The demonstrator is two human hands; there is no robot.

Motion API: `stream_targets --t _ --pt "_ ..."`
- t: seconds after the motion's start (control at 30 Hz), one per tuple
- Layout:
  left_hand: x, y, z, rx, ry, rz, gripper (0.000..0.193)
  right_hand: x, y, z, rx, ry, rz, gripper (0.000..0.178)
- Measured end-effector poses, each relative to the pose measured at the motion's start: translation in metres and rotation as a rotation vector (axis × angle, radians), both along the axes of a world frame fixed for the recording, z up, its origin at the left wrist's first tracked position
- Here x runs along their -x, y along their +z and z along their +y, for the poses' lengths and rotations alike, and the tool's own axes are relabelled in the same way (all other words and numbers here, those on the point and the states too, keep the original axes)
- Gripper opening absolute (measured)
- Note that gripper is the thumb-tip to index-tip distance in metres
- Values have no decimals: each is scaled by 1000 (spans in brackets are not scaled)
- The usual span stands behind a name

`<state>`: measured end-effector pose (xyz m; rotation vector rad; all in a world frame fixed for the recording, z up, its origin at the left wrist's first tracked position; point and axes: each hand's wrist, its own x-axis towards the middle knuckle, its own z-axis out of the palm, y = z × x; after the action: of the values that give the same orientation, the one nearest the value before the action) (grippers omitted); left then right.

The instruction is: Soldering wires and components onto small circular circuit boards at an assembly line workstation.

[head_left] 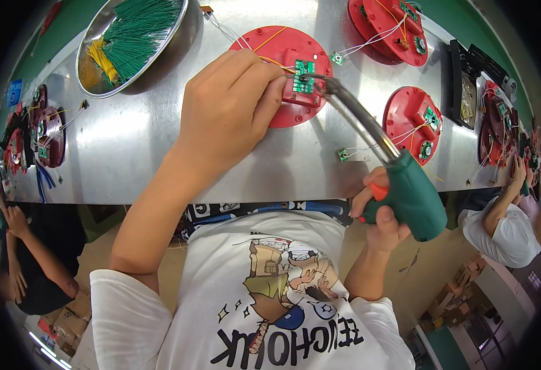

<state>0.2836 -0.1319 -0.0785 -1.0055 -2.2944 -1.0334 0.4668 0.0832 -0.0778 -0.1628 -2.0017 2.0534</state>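
My left hand (230, 108) is closed in a pinch at the left edge of a small green circuit board (304, 68), with what looks like the end of a thin wire between thumb and forefinger. The board is set on the raised block of a round red plastic plate (275, 38), from which yellow and white wires run. A green soldering gun (415, 197) with a red trigger is held in my right hand (384, 225). Its long metal barrel slants up and left, and the dark tip is over the board, close to my left fingertips. Whether the tip touches is unclear.
A steel bowl (183, 24) of green and yellow wires stands at the back left of the metal table (159, 179). More red plates (400, 102) with boards lie to the right, near a black tray (462, 80). Other people work at both sides.
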Motion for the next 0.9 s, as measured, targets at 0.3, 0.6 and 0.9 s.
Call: stream_targets --t 0.3,0.6,0.9 --pt "-3 2 -2 24 -8 -5 9 5 -1 -2 9 -21 63 55" --pt "-7 3 -7 62 30 28 18 5 3 -1 -51 54 22 54" --pt "-4 -3 -5 42 26 117 16 1 0 1 -10 47 -15 44"
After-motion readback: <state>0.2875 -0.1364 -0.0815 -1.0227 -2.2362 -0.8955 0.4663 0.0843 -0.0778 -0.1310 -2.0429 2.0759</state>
